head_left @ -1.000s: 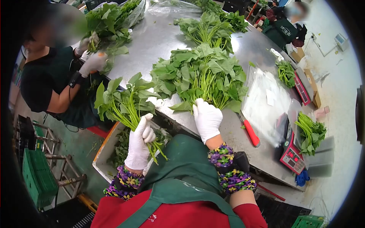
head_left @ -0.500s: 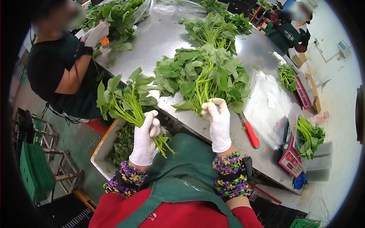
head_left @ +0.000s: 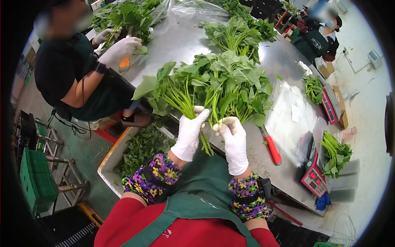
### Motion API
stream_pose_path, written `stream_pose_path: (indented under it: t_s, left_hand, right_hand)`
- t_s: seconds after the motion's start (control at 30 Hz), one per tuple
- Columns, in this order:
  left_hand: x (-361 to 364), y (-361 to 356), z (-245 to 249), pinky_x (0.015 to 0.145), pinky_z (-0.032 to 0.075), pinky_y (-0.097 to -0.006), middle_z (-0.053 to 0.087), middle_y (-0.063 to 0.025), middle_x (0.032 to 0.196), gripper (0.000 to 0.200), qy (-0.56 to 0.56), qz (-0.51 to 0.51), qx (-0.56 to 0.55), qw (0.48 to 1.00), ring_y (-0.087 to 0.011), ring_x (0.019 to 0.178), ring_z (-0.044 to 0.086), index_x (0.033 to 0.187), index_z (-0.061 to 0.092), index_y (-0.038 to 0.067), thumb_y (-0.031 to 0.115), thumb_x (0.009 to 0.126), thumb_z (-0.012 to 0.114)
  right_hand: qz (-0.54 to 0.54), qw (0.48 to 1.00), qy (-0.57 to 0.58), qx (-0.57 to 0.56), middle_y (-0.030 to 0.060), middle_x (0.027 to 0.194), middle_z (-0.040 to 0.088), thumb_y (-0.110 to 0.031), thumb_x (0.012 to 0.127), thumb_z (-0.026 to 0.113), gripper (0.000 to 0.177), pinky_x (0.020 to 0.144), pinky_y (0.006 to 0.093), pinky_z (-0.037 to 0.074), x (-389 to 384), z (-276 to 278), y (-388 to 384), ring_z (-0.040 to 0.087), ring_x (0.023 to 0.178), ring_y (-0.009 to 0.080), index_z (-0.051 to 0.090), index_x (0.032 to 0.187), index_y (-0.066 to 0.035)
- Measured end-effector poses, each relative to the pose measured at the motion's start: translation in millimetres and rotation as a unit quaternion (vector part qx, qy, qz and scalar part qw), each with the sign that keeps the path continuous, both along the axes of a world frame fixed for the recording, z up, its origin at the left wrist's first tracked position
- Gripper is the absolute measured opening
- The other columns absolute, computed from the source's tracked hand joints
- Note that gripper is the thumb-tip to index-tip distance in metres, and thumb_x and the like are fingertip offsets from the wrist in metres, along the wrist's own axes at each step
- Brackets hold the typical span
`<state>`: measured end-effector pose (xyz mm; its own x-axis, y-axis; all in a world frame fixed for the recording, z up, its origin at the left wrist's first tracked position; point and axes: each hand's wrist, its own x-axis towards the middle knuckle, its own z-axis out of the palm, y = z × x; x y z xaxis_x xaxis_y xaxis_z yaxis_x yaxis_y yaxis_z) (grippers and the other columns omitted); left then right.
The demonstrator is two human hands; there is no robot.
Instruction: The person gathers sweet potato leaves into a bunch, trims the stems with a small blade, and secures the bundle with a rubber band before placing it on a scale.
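Note:
My white-gloved left hand point(head_left: 189, 136) is closed around a bunch of leafy green stems point(head_left: 179, 99), leaves pointing away from me and the cut ends poking out below the fist. Close beside it on the right, my gloved right hand point(head_left: 233, 144) pinches the lower ends of a few leafy stems point(head_left: 212, 110) at the near edge of a heap of leafy greens point(head_left: 247, 84). The heap lies on the metal table point(head_left: 170, 39). Leaves of the held bunch overlap the heap, so their border is hard to make out.
A red-handled knife point(head_left: 273, 150) and clear plastic bags point(head_left: 286, 119) lie right of the heap. Beyond them a red scale point(head_left: 315, 178) stands by a bunch of greens point(head_left: 335, 154). A white bin point(head_left: 110, 175) with leaves sits below left. A co-worker point(head_left: 61, 78) handles greens at left.
My left hand has moved right and up with its bunch, from beside the table to next to my right hand. My right hand has shifted slightly down, still pinching stems.

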<state>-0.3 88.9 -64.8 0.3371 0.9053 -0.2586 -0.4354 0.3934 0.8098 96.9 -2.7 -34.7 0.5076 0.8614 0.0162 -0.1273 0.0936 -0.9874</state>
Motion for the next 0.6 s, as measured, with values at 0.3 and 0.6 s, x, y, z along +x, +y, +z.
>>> stream_pose_path:
  t_s: [0.3, 0.6]
  left_hand:
    - [-37.3, 32.0, -31.2, 0.046, 0.033, -0.0197, 0.052, 0.0036, 0.067, 0.012, 0.015, 0.128, 0.032, 0.991, -0.005, 0.05, 0.042, 0.088, 0.058, 0.004, 0.004, 0.082, 0.068]
    - [-80.7, 25.8, -1.7, 0.049, 0.034, -0.0199, 0.053, 0.0021, 0.072, 0.012, -0.04, 0.18, 0.035, 0.982, -0.005, 0.054, 0.043, 0.091, 0.057, 0.005, 0.004, 0.084, 0.067]
  right_hand:
    - [0.004, 0.893, 0.36, 0.268, 0.0028, 0.083, 0.051, -0.012, 0.094, 0.055, 0.009, 0.073, 0.0329, 0.046, 50.1, 32.6, -16.8, 0.049, 0.074, 0.0154, 0.053, 0.102, -0.009]
    - [-0.019, 0.915, 0.205, 0.348, 0.0064, 0.091, 0.055, -0.011, 0.093, 0.056, 0.017, 0.078, 0.0355, 0.047, 93.2, 52.0, -21.3, 0.053, 0.083, 0.0176, 0.054, 0.11, -0.009]
